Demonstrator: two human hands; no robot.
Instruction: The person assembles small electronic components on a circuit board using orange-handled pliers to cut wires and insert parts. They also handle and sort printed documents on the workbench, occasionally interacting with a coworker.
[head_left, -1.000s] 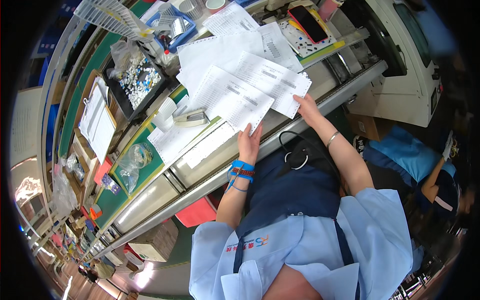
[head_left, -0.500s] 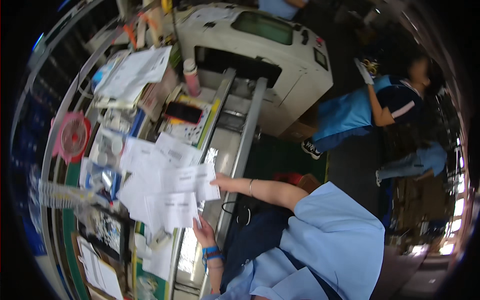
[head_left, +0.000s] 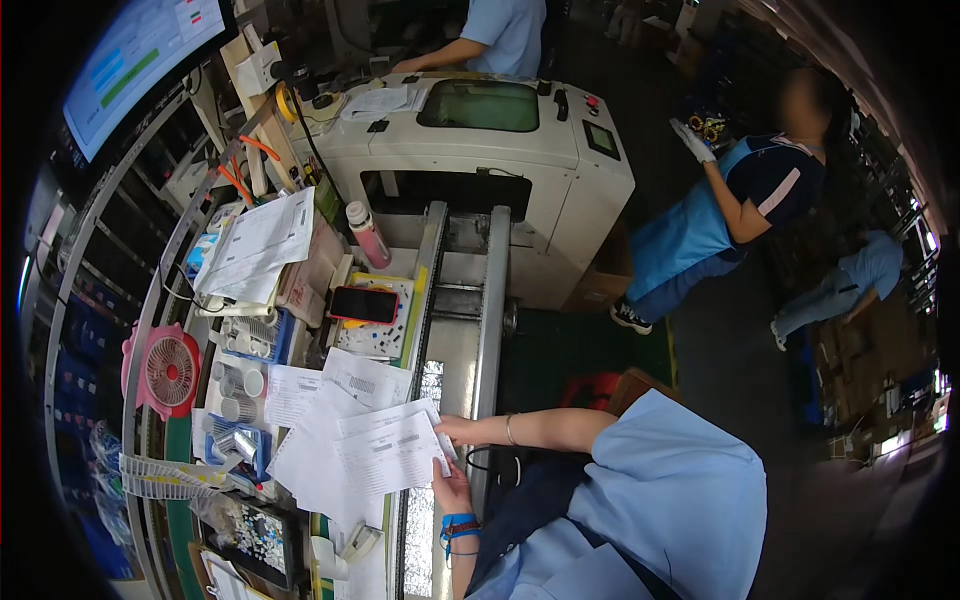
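Note:
My right hand (head_left: 457, 430), with a thin bracelet at the wrist, pinches the right edges of printed paper sheets (head_left: 385, 450). Just below, my left hand (head_left: 452, 484), wearing a blue wristband, is closed on the lower right corner of the front sheet. Both hands are close together, and the held sheets overlap one another. More loose papers (head_left: 365, 378) are spread beneath and beyond them on the bench. The fingers are partly hidden by the paper edges.
A conveyor rail (head_left: 490, 320) runs beside the papers into a white machine (head_left: 560, 190). Around the bench are a phone (head_left: 364, 305), a pink bottle (head_left: 368, 238), a pink fan (head_left: 165, 370) and a black tray of small parts (head_left: 255, 540). A co-worker in a blue apron (head_left: 690, 225) stands right.
My left hand has brought its sheet up beside my right hand, so sheets that were apart now overlap. The view has shifted, showing a screen at upper left.

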